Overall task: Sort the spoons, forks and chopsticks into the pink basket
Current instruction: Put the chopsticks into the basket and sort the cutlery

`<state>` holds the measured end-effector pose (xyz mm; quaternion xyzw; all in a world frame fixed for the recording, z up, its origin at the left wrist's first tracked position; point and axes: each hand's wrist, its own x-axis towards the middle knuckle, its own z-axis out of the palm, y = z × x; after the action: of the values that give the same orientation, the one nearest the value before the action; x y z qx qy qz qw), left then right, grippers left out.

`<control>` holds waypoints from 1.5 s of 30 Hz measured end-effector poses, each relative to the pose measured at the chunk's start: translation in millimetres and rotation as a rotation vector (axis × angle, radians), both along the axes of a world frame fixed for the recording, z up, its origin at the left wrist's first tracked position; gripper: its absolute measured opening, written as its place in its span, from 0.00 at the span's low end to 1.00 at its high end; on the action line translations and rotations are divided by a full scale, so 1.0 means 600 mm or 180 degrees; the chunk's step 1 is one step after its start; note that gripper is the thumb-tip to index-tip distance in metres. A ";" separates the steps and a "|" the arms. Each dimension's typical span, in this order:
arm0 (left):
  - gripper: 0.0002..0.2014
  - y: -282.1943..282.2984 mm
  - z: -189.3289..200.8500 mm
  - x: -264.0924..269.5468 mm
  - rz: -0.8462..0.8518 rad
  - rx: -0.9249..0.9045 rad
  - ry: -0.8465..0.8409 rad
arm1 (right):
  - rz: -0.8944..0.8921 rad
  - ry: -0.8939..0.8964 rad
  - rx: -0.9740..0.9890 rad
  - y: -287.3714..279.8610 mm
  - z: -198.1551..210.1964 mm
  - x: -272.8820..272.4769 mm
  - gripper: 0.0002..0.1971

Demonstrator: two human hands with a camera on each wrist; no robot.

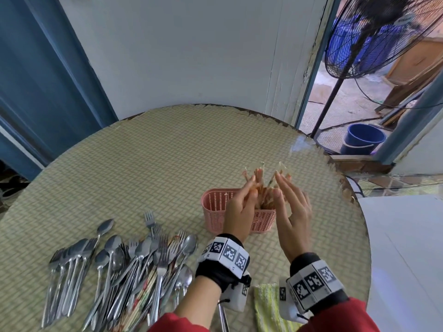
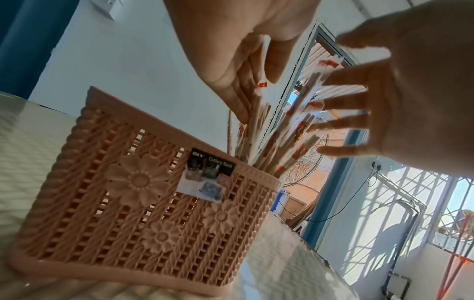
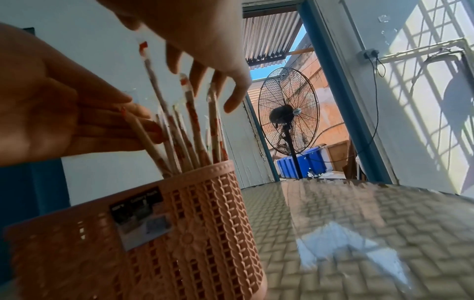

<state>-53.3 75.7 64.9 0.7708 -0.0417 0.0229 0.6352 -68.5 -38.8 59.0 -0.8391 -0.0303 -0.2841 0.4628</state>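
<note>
The pink basket [image 1: 215, 206] stands upright on the woven table mat, right of centre. A bunch of paper-wrapped chopsticks [image 1: 260, 177] sticks up from its right compartment and fans outward. My left hand [image 1: 244, 195] lies flat against the left side of the bunch, fingers straight. My right hand [image 1: 291, 200] is on the right side with fingers spread and straight, near the tips. The left wrist view shows the basket [image 2: 128, 223], the chopsticks [image 2: 282, 138] and both hands flanking them. A heap of steel spoons and forks [image 1: 124, 264], with more chopsticks in it, lies at the front left.
A yellow-green cloth [image 1: 266, 305] lies at the table's front edge between my wrists. The round table [image 1: 167, 152] ends close behind and right of the basket. A standing fan [image 1: 374, 39] and a blue bucket [image 1: 363, 137] are beyond the doorway at right.
</note>
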 end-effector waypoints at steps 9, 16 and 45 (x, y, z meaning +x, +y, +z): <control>0.20 0.042 -0.022 -0.066 0.0318 0.0056 -0.0120 | -0.0171 0.0254 -0.1207 0.024 -0.023 0.011 0.27; 0.17 0.161 -0.088 -0.149 0.0944 0.0379 0.0057 | -0.0331 -0.0004 -0.0820 0.135 -0.020 -0.092 0.25; 0.13 0.437 -0.210 -0.195 0.0204 0.1571 0.1079 | -0.0119 0.2584 -0.0560 0.449 -0.181 -0.191 0.13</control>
<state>-170.6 337.8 -60.9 0.8957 0.0850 -0.0970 0.4255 -183.1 230.7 -49.3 -0.9198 0.1457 0.0652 0.3585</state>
